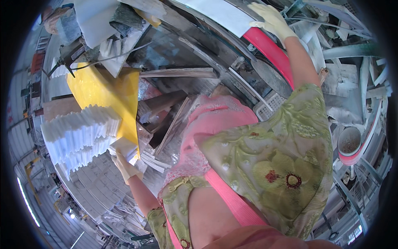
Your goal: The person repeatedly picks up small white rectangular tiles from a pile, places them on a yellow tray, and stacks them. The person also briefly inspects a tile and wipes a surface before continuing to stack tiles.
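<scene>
My left hand (125,167), in a pale cream glove, closes on a small whitish block (123,147) at the near end of the stacked white pieces. Long rows of thin white slabs (81,130) stand side by side next to it, partly over a yellow sheet (103,91). At the top right, my right hand (271,21), gloved alike, stretches out with its fingers apart and holds nothing. It is over the edge of a curved machine bed, by a white surface (217,14) and a red strip (271,56).
Wooden boards (178,73) and offcuts lie between the yellow sheet and the machine. A perforated grey plastic basket (269,106) sits beside my waist. At the right are a round bucket (349,140) and scattered broken slabs (340,79). A thin rod (118,55) crosses the upper left.
</scene>
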The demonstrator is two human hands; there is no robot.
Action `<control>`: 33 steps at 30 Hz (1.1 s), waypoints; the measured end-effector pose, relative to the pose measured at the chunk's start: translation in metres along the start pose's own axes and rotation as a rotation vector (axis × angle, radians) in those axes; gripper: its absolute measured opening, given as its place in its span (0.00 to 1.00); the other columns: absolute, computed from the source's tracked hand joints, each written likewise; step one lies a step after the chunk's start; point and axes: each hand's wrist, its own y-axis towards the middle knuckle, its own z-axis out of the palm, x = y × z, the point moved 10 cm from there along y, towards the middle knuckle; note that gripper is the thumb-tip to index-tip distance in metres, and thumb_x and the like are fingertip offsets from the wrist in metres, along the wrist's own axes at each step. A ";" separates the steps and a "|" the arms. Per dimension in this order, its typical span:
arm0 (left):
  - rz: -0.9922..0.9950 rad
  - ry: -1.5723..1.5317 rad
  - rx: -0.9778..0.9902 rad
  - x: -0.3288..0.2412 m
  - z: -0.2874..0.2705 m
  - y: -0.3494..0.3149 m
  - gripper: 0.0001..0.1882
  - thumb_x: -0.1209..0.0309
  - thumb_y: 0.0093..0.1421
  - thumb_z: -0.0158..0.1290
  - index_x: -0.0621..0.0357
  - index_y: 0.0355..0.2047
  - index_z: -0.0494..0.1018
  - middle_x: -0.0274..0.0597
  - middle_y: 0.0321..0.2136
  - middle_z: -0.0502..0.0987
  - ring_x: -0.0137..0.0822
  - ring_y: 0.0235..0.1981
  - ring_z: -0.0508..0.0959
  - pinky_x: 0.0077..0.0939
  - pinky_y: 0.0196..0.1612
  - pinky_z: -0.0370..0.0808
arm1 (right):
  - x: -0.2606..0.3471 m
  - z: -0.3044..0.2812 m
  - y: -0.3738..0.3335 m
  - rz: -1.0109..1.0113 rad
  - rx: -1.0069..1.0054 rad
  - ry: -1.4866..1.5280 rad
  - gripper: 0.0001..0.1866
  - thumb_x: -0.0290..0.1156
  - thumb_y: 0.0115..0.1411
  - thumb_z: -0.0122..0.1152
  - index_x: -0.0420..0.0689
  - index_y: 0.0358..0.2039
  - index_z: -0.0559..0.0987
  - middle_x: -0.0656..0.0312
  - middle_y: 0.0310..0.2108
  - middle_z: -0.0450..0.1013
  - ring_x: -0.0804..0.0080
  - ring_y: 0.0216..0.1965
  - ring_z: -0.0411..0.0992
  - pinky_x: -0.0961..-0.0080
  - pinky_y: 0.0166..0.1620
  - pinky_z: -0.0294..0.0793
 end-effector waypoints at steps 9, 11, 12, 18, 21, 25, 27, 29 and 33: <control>0.002 0.038 -0.072 0.030 -0.011 0.035 0.39 0.59 0.64 0.57 0.73 0.66 0.58 0.57 0.59 0.70 0.43 0.56 0.75 0.35 0.59 0.73 | 0.109 0.045 -0.004 -0.075 0.107 -0.371 0.34 0.33 0.66 0.54 0.43 0.71 0.60 0.53 0.74 0.53 0.57 0.75 0.50 0.61 0.75 0.49; 0.007 0.055 -0.094 0.028 -0.012 0.037 0.39 0.59 0.64 0.57 0.73 0.66 0.58 0.57 0.59 0.70 0.43 0.57 0.75 0.35 0.59 0.73 | 0.106 0.047 -0.002 -0.049 0.215 -0.405 0.30 0.32 0.69 0.48 0.42 0.70 0.61 0.53 0.74 0.54 0.58 0.75 0.51 0.63 0.75 0.50; 0.006 0.059 -0.092 0.027 -0.012 0.035 0.39 0.59 0.63 0.58 0.73 0.66 0.58 0.57 0.59 0.70 0.43 0.57 0.75 0.35 0.59 0.73 | 0.106 0.036 0.004 -0.041 0.171 -0.278 0.27 0.34 0.70 0.49 0.40 0.68 0.64 0.51 0.70 0.61 0.58 0.73 0.56 0.64 0.74 0.53; 0.053 -0.018 -0.046 0.008 -0.005 0.013 0.40 0.58 0.62 0.60 0.73 0.66 0.59 0.58 0.58 0.71 0.45 0.56 0.75 0.36 0.57 0.74 | 0.119 -0.002 0.040 -0.157 -0.034 -0.293 0.22 0.33 0.67 0.50 0.40 0.60 0.68 0.51 0.62 0.69 0.58 0.68 0.63 0.58 0.70 0.60; 0.024 0.024 -0.077 0.005 -0.006 0.010 0.40 0.58 0.62 0.60 0.73 0.66 0.60 0.59 0.58 0.71 0.45 0.56 0.76 0.37 0.56 0.74 | 0.127 0.020 0.052 -0.157 0.023 -0.324 0.24 0.31 0.67 0.48 0.41 0.62 0.66 0.53 0.65 0.66 0.57 0.67 0.63 0.53 0.70 0.60; 0.003 0.069 -0.133 0.013 -0.010 0.013 0.41 0.57 0.62 0.61 0.73 0.66 0.60 0.59 0.59 0.71 0.44 0.56 0.75 0.35 0.57 0.74 | 0.117 0.057 0.066 -0.109 0.172 -0.452 0.29 0.29 0.67 0.46 0.42 0.68 0.62 0.54 0.69 0.62 0.54 0.68 0.62 0.50 0.69 0.60; 0.012 0.002 -0.140 0.018 -0.010 0.014 0.39 0.57 0.62 0.61 0.72 0.65 0.62 0.57 0.58 0.72 0.43 0.55 0.76 0.34 0.57 0.73 | 0.114 0.061 0.077 -0.114 0.130 -0.493 0.30 0.28 0.66 0.46 0.42 0.69 0.61 0.53 0.69 0.61 0.54 0.68 0.62 0.50 0.67 0.62; 0.120 -0.149 -0.026 0.011 0.001 0.014 0.34 0.58 0.63 0.61 0.67 0.63 0.67 0.51 0.56 0.75 0.40 0.55 0.76 0.33 0.56 0.73 | 0.120 0.058 0.083 -0.190 0.049 -0.480 0.29 0.27 0.65 0.46 0.40 0.68 0.63 0.48 0.67 0.63 0.52 0.66 0.64 0.53 0.65 0.65; 0.297 0.006 0.104 -0.007 0.005 -0.006 0.29 0.66 0.64 0.59 0.60 0.64 0.68 0.46 0.60 0.73 0.39 0.61 0.72 0.37 0.62 0.70 | 0.097 0.057 0.089 0.014 0.198 -0.197 0.27 0.35 0.62 0.52 0.45 0.62 0.71 0.45 0.60 0.71 0.46 0.58 0.72 0.52 0.58 0.74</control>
